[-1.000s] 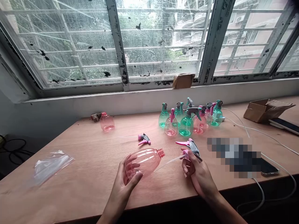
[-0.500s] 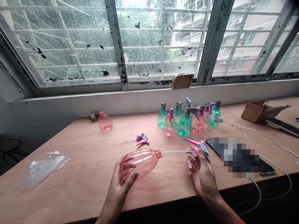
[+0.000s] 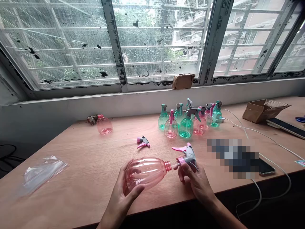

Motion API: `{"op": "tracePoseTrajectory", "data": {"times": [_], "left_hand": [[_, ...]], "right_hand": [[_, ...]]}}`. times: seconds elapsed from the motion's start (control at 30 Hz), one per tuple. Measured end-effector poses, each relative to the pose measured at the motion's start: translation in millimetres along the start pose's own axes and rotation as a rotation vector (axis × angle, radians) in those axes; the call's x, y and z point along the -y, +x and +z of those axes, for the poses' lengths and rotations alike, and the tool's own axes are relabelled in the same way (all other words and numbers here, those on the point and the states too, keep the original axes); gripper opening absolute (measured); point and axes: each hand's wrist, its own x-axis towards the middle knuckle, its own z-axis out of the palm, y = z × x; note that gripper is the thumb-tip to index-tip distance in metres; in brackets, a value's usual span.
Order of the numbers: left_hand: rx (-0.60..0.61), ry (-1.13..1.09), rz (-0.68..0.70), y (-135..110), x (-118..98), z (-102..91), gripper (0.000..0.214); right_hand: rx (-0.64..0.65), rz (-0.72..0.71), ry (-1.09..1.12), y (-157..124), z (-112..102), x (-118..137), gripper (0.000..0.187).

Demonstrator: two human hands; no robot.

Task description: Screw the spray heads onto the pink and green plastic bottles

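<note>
My left hand is closed round the base of a clear pink bottle that lies on its side above the wooden table, neck pointing right. My right hand grips a pink and grey spray head just right of the bottle's neck. Its thin tube runs into the neck, and the pink collar sits close to the threads without touching them.
A loose spray head and a second pink bottle lie further back on the table. Several finished green and pink spray bottles stand at the back. A clear plastic bag, a cardboard box, a phone and white cables lie around.
The spray head's tube has gone into the bottle's neck and my right hand has brought the head leftwards, close to the neck. My left hand has kept hold of the bottle.
</note>
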Motion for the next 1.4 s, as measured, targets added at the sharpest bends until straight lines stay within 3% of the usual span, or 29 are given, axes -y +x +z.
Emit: {"op": "tracePoseTrajectory", "data": {"times": [0.3,0.43,0.7,0.93,1.1,1.27,1.4], "left_hand": [[-0.014,-0.029,-0.033,-2.5,-3.3,1.8,0.079],[0.053,-0.015,-0.045,-2.3,-1.5,-0.9,0.082],[0.266,0.045,-0.036,-1.6,7.9,-10.9,0.08],[0.296,0.009,-0.045,-5.3,2.1,-6.7,0.077],[0.295,-0.019,0.008,-4.4,7.9,-5.7,0.111],[0.293,0.112,0.076,-0.4,6.9,-3.6,0.088],[0.358,0.131,0.054,0.8,5.0,-5.4,0.098]], "right_hand": [[0.141,0.089,-0.138,-1.7,17.1,6.0,0.043],[0.18,0.082,-0.185,-4.3,12.8,6.6,0.038],[0.093,0.074,-0.124,-7.8,8.7,-0.1,0.045],[0.041,0.134,-0.017,-4.8,6.2,-5.2,0.043],[0.046,0.127,-0.043,-5.3,4.3,-4.6,0.045],[0.036,0.093,-0.032,-7.2,5.4,-6.4,0.042],[0.01,0.079,-0.038,-7.6,5.7,-9.2,0.043]]}}
